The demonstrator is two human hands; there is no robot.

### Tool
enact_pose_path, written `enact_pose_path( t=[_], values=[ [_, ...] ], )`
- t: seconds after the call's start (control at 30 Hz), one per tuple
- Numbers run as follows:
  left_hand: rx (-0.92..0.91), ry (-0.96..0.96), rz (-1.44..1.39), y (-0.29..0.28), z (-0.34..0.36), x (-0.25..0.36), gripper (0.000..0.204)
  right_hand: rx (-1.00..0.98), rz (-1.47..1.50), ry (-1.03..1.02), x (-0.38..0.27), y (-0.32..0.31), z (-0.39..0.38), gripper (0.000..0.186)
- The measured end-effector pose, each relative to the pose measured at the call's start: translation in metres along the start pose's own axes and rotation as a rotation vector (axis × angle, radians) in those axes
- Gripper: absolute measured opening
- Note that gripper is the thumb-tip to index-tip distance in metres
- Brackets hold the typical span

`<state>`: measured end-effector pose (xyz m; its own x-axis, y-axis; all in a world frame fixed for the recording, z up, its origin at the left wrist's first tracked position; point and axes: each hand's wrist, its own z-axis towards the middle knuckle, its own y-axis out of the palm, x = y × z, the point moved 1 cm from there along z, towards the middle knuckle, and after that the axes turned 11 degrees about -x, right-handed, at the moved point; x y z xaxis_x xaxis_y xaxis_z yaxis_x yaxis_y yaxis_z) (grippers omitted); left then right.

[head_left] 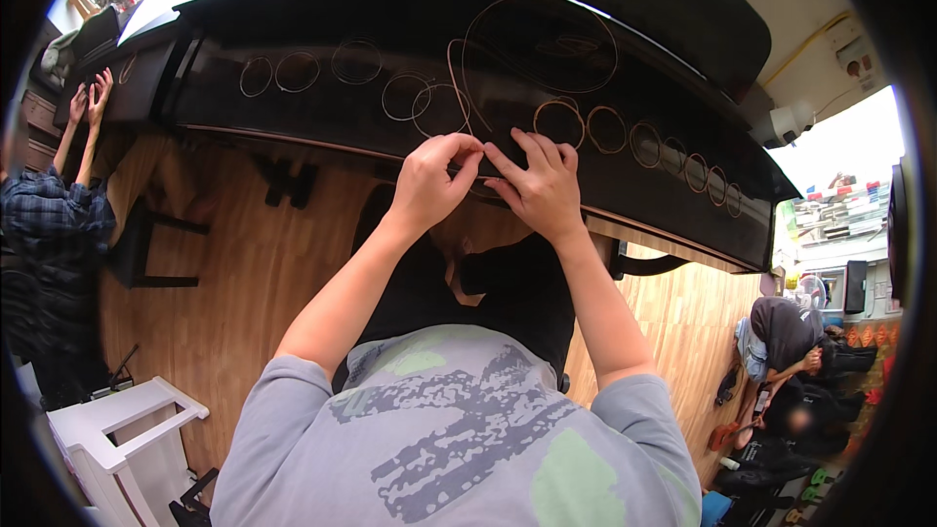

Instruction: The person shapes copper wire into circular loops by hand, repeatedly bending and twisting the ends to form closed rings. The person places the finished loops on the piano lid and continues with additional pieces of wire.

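Head view, looking down over a grey printed shirt to a long black glossy bench top (322,112) above a wood-plank floor (244,273).

Left hand (434,181): at the near edge of the bench top, thumb and forefinger pinched together on a thin tan wire (455,78). Fingers curled in, grip closed on the strand.

Right hand (540,185): just beside the left, fingertips almost meeting it, fingers spread and pressed down at the same spot. It seems to pin the wire's end against the surface, though the strand under these fingers is too fine to make out, so I cannot tell if it grasps or only presses.

The wire runs up from the hands, curves past a small ring and opens into a large loose loop (540,42) lying flat on the bench top, farther back.

Small wire rings (560,123) lie in a rough row along the surface: several to the left of the hands, more trailing off to the right toward the far end. All flat, some overlapping.

No bin or tray holds the rings; they rest loose on the bench top.

Left edge: another person in a plaid sleeve (49,224), hands raised to the bench top's end. Lower left: a white stand (127,429). Lower right: people seated on the floor.
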<state>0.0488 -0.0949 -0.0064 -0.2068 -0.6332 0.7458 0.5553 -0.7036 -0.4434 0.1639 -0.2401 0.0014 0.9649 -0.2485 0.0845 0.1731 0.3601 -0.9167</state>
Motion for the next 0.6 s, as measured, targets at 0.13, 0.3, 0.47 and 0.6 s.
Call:
enact_pose_path(
  t=[0.13,0.3,0.47,0.6],
  values=[
    [-0.01,0.027,0.033,0.0029,-0.0004,0.0005,0.01,-0.013,0.009,0.012,-0.0004,-0.0008,-0.0005,0.042],
    [0.001,0.121,0.11,0.0047,0.0043,0.0047,0.008,-0.01,0.007,0.021,0.0007,-0.0029,0.0003,0.041],
    [0.027,0.113,0.123,0.0055,0.0043,0.0031,0.008,-0.001,0.003,-0.01,0.0002,0.0004,-0.0008,0.037],
    [0.022,0.103,0.113,0.0051,0.0048,0.0059,0.009,0.07,0.006,-0.08,0.0007,-0.0001,-0.0031,0.032]
  ],
)
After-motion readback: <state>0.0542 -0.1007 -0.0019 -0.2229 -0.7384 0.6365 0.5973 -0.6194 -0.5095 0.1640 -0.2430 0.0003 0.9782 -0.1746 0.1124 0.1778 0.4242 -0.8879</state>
